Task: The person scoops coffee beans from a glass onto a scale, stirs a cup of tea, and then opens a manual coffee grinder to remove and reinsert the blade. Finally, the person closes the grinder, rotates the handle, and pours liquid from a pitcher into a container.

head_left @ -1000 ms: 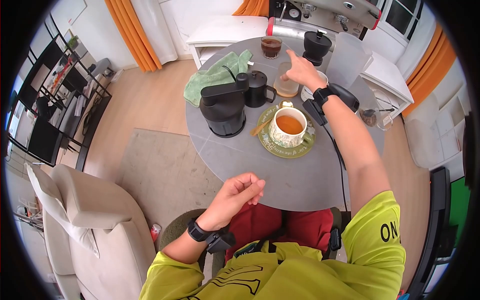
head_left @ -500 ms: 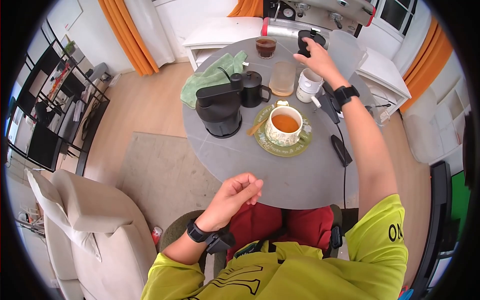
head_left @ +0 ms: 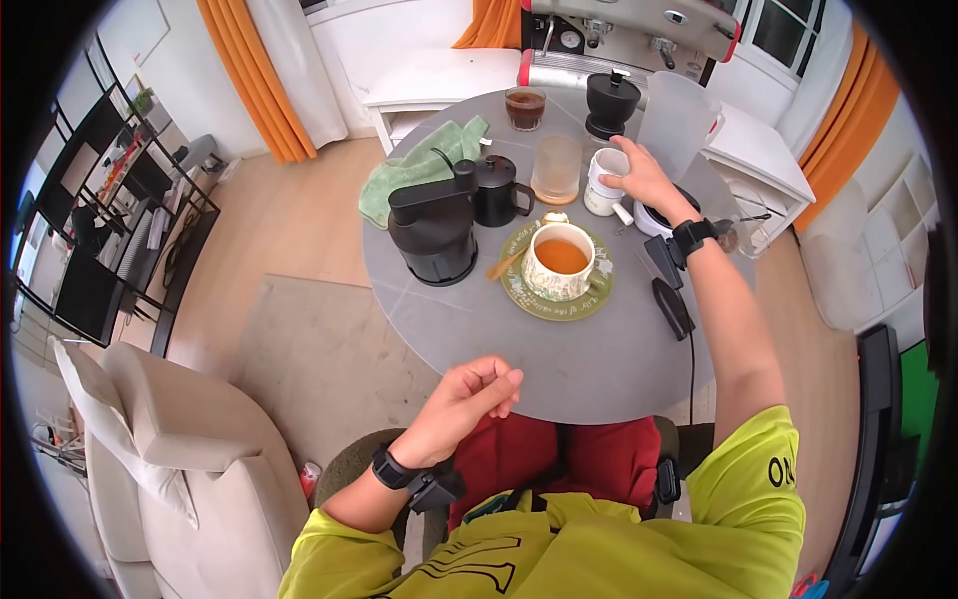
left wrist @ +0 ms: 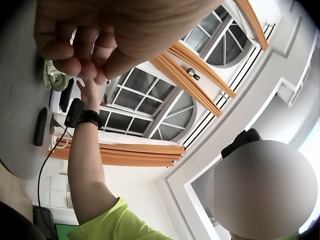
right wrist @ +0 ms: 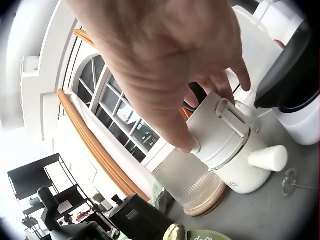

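My right hand [head_left: 651, 182] is at a white cup [right wrist: 220, 132] that sits on a white pot [right wrist: 245, 172] with a stubby side handle. In the right wrist view the thumb lies against the cup's wall and other fingers reach round behind its rim. My left hand [head_left: 467, 401] hovers by the table's front edge, fingers loosely curled and holding nothing. Nearest to it on the table is a patterned mug [head_left: 559, 268] of amber drink on a green saucer [head_left: 559, 311], with a wooden spoon [head_left: 507, 262] at its left.
Left of the pot stand a ribbed glass [head_left: 556, 170], a black lidded pot [head_left: 495, 190] and a black machine [head_left: 431, 240]. A green towel [head_left: 409, 175], a glass of dark drink [head_left: 525, 108] and a black grinder [head_left: 610, 105] are behind. A clear pitcher [head_left: 674, 125] stands back right.
My right hand has moved from over the ribbed glass, past the black grinder, then back down to the white cup. The left hand has stayed in place.
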The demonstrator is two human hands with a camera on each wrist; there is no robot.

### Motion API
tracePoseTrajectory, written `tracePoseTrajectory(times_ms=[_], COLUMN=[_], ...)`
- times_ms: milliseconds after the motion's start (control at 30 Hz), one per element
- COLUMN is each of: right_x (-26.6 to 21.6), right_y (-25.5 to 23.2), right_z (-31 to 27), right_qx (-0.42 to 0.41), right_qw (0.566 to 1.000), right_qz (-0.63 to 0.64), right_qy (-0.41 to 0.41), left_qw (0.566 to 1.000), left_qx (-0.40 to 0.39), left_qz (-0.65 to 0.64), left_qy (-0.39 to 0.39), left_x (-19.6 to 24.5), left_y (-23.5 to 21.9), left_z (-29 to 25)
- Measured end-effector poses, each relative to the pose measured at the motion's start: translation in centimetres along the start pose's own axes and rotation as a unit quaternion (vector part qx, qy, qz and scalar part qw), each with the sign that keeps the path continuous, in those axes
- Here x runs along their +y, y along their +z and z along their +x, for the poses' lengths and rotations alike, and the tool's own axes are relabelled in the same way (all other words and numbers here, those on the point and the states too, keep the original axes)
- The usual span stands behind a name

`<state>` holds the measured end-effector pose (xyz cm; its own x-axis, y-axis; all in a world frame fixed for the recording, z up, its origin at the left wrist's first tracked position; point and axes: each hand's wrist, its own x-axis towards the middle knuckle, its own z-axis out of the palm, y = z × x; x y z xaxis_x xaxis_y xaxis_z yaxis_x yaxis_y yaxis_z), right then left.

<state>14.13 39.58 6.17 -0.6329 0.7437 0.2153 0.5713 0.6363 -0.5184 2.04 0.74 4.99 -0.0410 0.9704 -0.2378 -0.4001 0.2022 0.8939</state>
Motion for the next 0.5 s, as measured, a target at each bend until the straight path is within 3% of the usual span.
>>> tracePoseTrajectory(times_ms=[133, 333, 433, 500], right_x=[-0.3, -2.0, -4.6, -5.8], right_y=[0.0, -1.3, -1.9, -1.6], right_z=[0.0, 2.6, 3.9, 4.4], right_qx=[0.006, 0.155, 0.181, 0.154], right_qw=[1.000, 0.986, 0.980, 0.985], right_qz=[-0.020, 0.015, 0.029, 0.043], right_qy=[-0.006, -0.061, -0.072, -0.063], left_qw=[1.000, 1.000, 1.000, 1.000], left_qx=[0.003, 0.001, -0.001, -0.002], left_qz=[-0.001, -0.005, -0.001, 0.002], left_qy=[-0.001, -0.006, -0.009, -0.009], left_x=[0.0, 0.0, -0.2, -0.2], left_y=[-0.1, -0.1, -0.1, -0.2], left_z=[0.0, 0.0, 0.1, 0.1])
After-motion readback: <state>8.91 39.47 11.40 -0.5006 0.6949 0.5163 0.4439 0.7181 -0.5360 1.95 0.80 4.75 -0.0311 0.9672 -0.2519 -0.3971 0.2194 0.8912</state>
